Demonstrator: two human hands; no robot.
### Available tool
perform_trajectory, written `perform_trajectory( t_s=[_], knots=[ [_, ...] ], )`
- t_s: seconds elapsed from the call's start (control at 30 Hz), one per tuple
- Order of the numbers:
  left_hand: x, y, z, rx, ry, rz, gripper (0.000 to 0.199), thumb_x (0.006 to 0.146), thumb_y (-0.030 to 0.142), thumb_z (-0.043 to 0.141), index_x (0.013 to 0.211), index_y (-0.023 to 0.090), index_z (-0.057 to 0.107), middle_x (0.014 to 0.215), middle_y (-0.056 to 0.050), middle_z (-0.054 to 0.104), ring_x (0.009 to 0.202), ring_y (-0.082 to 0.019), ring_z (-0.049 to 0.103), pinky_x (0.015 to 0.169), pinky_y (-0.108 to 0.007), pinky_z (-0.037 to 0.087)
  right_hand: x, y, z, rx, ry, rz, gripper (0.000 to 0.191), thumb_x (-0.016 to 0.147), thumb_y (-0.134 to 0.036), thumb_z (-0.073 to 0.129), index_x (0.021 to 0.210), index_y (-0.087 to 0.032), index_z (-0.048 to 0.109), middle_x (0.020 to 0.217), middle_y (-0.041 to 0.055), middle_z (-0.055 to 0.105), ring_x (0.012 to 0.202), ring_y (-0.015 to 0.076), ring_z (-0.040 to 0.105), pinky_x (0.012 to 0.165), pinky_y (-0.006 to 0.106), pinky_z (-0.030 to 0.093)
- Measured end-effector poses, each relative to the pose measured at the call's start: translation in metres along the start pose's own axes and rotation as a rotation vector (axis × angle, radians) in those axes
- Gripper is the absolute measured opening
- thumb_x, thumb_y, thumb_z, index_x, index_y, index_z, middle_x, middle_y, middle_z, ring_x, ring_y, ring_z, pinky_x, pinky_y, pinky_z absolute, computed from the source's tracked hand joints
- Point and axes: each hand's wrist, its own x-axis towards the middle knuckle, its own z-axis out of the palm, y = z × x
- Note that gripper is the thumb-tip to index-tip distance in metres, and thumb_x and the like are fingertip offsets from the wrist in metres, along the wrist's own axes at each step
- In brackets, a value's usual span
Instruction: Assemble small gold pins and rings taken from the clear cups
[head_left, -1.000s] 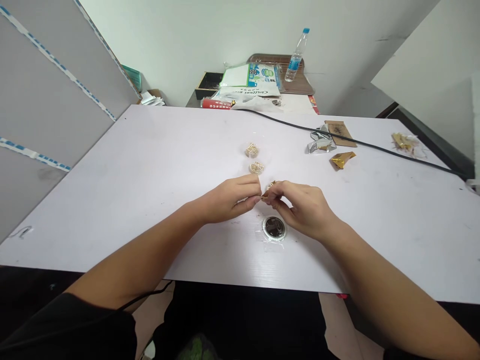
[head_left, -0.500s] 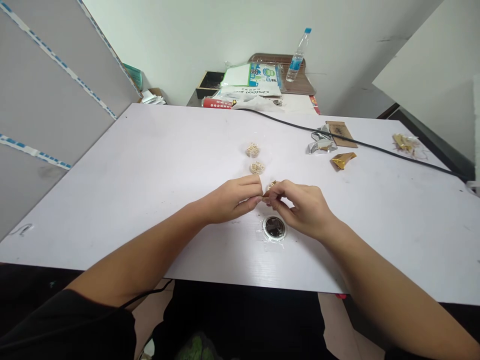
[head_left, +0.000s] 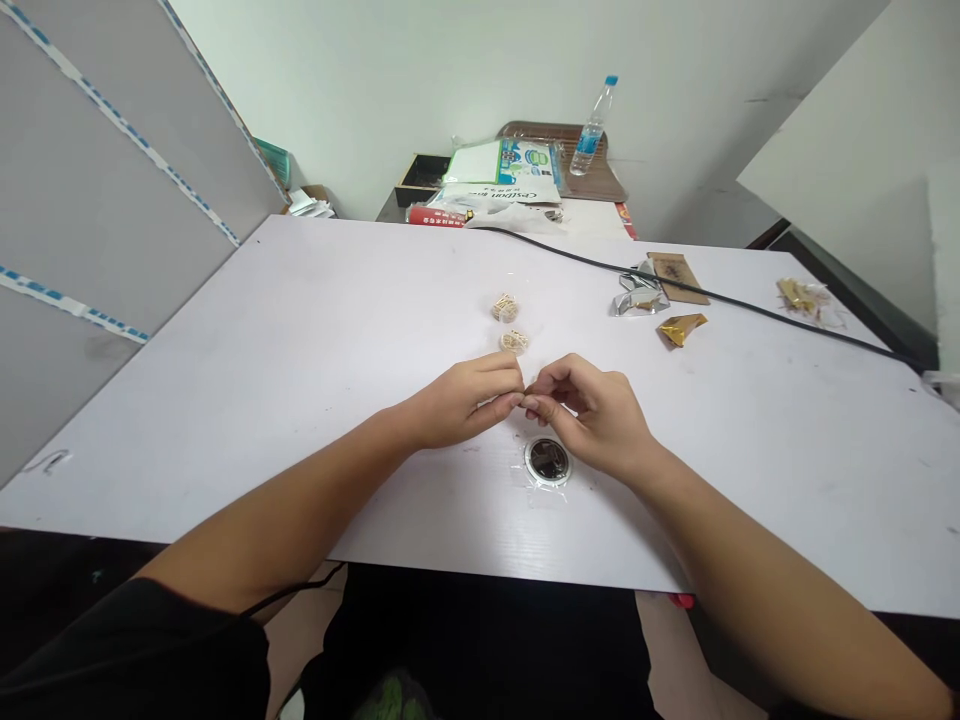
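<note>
Above the table, my left hand [head_left: 472, 400] is closed in a pinch, its fingertips almost meeting those of my right hand [head_left: 592, 415]. My right hand pinches too, thumb against bent fingers. A tiny brownish sliver shows between the fingertips, too small to name. Just beyond the hands lie two small round clusters of pale gold, wire-like pieces: a farther cluster [head_left: 504, 307] and a nearer cluster [head_left: 514, 342], seemingly in clear plastic. A dark round disc with a white rim [head_left: 549, 461] is under clear tape, close to my right wrist.
A black cable [head_left: 705, 293] crosses the table's right rear. Near it lie silver foil [head_left: 637, 302], gold foil [head_left: 682, 330], a brown card [head_left: 679, 278] and a bag of thin strands [head_left: 810, 302]. Behind the table stands a water bottle [head_left: 591, 135]. A grey partition [head_left: 97, 200] borders the left.
My right hand's fingers have shifted slightly around the tiny piece. The gold cluster partly visible behind them earlier is now hidden. The whole view has tilted a little.
</note>
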Motion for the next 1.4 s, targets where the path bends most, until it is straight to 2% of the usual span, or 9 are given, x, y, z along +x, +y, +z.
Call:
perform_trajectory(
  t_s=[0.13,0.33,0.7,0.93,1.1,1.17,1.4],
  knots=[
    [0.0001,0.0006,-0.0025,0.037,0.046,0.015,0.019,0.098,0.019,0.045,0.086,0.015,0.058,0.087,-0.007,0.058,0.08,-0.014,0.055,0.072,-0.027,0.048,0.0004,-0.0013,0.0039,-0.015,0.063,-0.012,0.012,0.091,-0.016,0.062,0.093,-0.02,0.051,0.071,-0.0009,0.066,0.057,0.0097,0.065,0.055,0.02,0.056],
    [0.0008,0.0008,-0.0035,0.092,0.055,0.044,0.016,0.097,0.016,0.047,0.086,0.014,0.059,0.085,-0.006,0.059,0.078,-0.013,0.055,0.07,-0.025,0.048,0.0003,0.0007,0.0027,-0.256,0.102,-0.146,0.009,0.091,-0.014,0.063,0.088,-0.019,0.056,0.071,-0.002,0.069,0.054,0.0088,0.066,0.051,0.017,0.05],
    [0.0012,0.0002,-0.0016,0.056,0.096,0.03,0.016,0.096,0.017,0.047,0.084,0.015,0.057,0.083,-0.006,0.06,0.078,-0.013,0.055,0.068,-0.026,0.047,0.0038,-0.0017,0.0009,-0.364,0.19,-0.241,0.007,0.085,-0.015,0.073,0.082,-0.016,0.067,0.068,-0.001,0.071,0.054,0.0099,0.065,0.049,0.019,0.049],
    [0.0022,0.0018,-0.0017,0.036,0.089,0.017,0.019,0.097,0.019,0.046,0.08,0.016,0.053,0.074,-0.003,0.056,0.073,-0.013,0.05,0.065,-0.026,0.044,0.0032,-0.004,0.0049,-0.152,0.17,-0.11,0.008,0.088,-0.01,0.066,0.085,-0.016,0.069,0.069,-0.0011,0.071,0.055,0.0091,0.066,0.054,0.019,0.056],
    [0.0013,0.0024,-0.0011,0.017,0.122,-0.004,0.02,0.096,0.018,0.048,0.078,0.015,0.054,0.074,-0.003,0.055,0.068,-0.011,0.048,0.062,-0.024,0.042,0.0023,-0.005,0.0065,0.018,0.139,-0.007,0.007,0.09,-0.011,0.063,0.09,-0.017,0.068,0.071,-0.0005,0.072,0.061,0.011,0.071,0.061,0.02,0.06],
    [0.0013,0.0027,-0.0009,0.014,0.13,-0.005,0.019,0.096,0.018,0.048,0.078,0.015,0.054,0.074,-0.003,0.055,0.068,-0.011,0.048,0.062,-0.024,0.042,0.0024,-0.005,0.0066,0.069,0.137,0.027,0.003,0.09,-0.013,0.065,0.09,-0.016,0.065,0.07,-0.0009,0.071,0.059,0.0106,0.07,0.059,0.019,0.06],
    [0.0017,0.004,-0.0009,0.02,0.122,-0.023,0.02,0.096,0.02,0.047,0.078,0.015,0.053,0.075,-0.003,0.056,0.067,-0.011,0.047,0.061,-0.025,0.041,0.0025,-0.006,0.0055,-0.033,0.186,0.002,0.012,0.085,-0.017,0.072,0.077,-0.016,0.063,0.063,-0.0017,0.068,0.049,0.0083,0.064,0.048,0.017,0.054]
  ],
)
